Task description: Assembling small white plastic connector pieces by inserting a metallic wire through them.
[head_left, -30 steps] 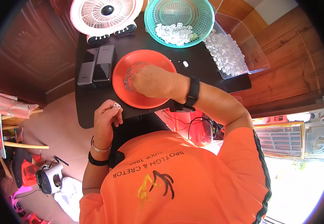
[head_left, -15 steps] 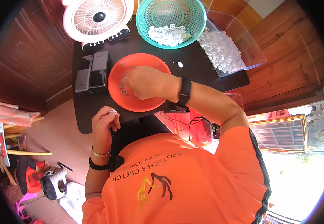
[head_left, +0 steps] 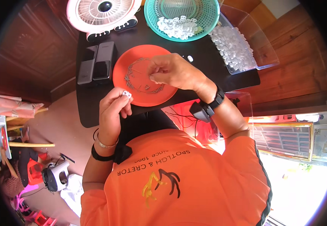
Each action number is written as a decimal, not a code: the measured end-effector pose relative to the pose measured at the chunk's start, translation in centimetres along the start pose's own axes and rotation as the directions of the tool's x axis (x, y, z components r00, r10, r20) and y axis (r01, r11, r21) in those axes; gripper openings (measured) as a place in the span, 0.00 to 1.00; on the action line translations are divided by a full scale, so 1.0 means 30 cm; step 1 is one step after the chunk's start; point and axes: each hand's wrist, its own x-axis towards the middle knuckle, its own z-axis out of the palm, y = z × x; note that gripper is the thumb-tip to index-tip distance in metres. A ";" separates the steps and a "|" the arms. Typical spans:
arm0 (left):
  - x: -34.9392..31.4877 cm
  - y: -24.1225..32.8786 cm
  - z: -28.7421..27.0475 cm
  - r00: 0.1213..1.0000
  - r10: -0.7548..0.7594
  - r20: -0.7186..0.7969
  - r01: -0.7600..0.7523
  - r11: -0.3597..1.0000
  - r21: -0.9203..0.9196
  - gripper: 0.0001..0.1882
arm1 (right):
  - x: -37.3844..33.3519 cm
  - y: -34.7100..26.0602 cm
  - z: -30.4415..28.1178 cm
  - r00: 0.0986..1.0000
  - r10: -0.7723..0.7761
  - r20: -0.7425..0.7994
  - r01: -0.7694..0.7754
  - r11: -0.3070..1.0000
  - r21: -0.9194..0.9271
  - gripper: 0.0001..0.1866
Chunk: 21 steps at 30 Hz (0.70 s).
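My left hand [head_left: 111,109] is closed in a pinch on a small white plastic clip [head_left: 127,94] with holes in it, at the near left edge of an orange-red plate [head_left: 148,101]. Over the plate's right side is my right hand [head_left: 176,71], thumb and fingers pressed together. Whatever is between those fingertips is too small to make out. Thin grey metal pins [head_left: 128,78] lie in the plate, mostly in a loose ring.
Beyond the plate stand a teal basket [head_left: 213,23] and a clear bin [head_left: 263,51], both holding white pieces. A pink-white fan [head_left: 95,27] and two dark rectangular devices [head_left: 104,60] are at left. One white piece [head_left: 190,58] lies on the dark table [head_left: 242,80].
My right hand has lifted from the pins and moved right, fingers pinched, uncovering more of the plate. My left hand, still pinching the white clip, has come closer to the plate.
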 end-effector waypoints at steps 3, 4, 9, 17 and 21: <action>0.021 0.001 0.036 1.000 0.011 0.012 -0.011 0.999 -0.031 0.12 | -0.032 -0.003 0.024 0.999 0.046 -0.003 -0.045 0.987 0.153 0.04; 0.024 -0.001 0.045 1.000 0.006 0.012 -0.006 1.000 -0.026 0.12 | -0.034 0.005 0.031 0.999 0.047 -0.004 -0.045 0.986 0.160 0.04; 0.023 -0.014 0.060 1.000 0.003 0.015 -0.002 1.000 -0.009 0.11 | -0.035 0.023 0.065 0.995 0.094 -0.016 -0.077 0.895 0.439 0.04; 0.016 -0.014 0.052 0.999 0.045 0.031 -0.048 0.994 0.096 0.12 | -0.041 -0.003 0.128 1.000 -0.006 0.010 0.001 0.876 0.482 0.04; 0.021 -0.030 0.048 0.997 0.055 0.046 -0.059 0.995 0.078 0.12 | -0.039 -0.004 0.131 0.999 -0.052 0.013 0.042 0.906 0.422 0.04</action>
